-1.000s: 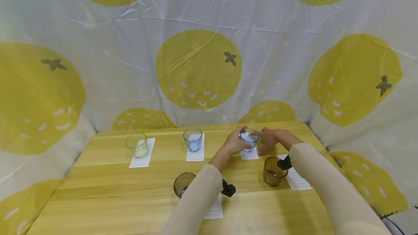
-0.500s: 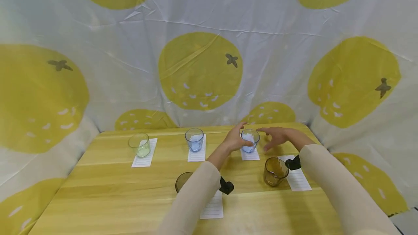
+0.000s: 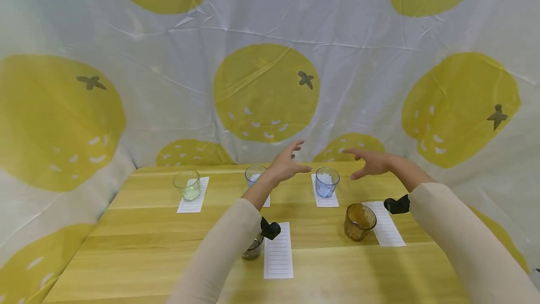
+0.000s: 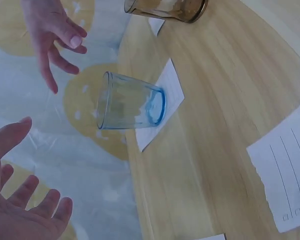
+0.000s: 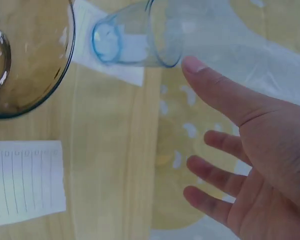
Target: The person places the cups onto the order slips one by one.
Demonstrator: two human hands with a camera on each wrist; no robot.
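Observation:
A clear blue glass (image 3: 326, 183) stands upright on a lined paper slip (image 3: 331, 201) toward the back of the table. My left hand (image 3: 285, 163) is raised to its left, fingers spread, holding nothing. On the other side my right hand (image 3: 372, 161) hovers, also spread and apart from the glass. In the left wrist view the blue glass (image 4: 132, 101) lies between both hands without contact. The right wrist view has the right thumb close to the rim of the blue glass (image 5: 135, 37); nothing is in that hand.
A second blue glass (image 3: 253, 172) is partly behind the left hand. A green glass (image 3: 191, 186) stands at the back left on paper. A brown glass (image 3: 360, 222) sits beside a slip (image 3: 385, 224) at right. A dark glass (image 3: 253, 249) is partly hidden by the left sleeve, near another slip (image 3: 278, 252).
Both hands have come away from the right-hand blue glass, rising and spreading apart, the left hand moving left and the right hand right. The glass stays on its paper. The view has shifted slightly.

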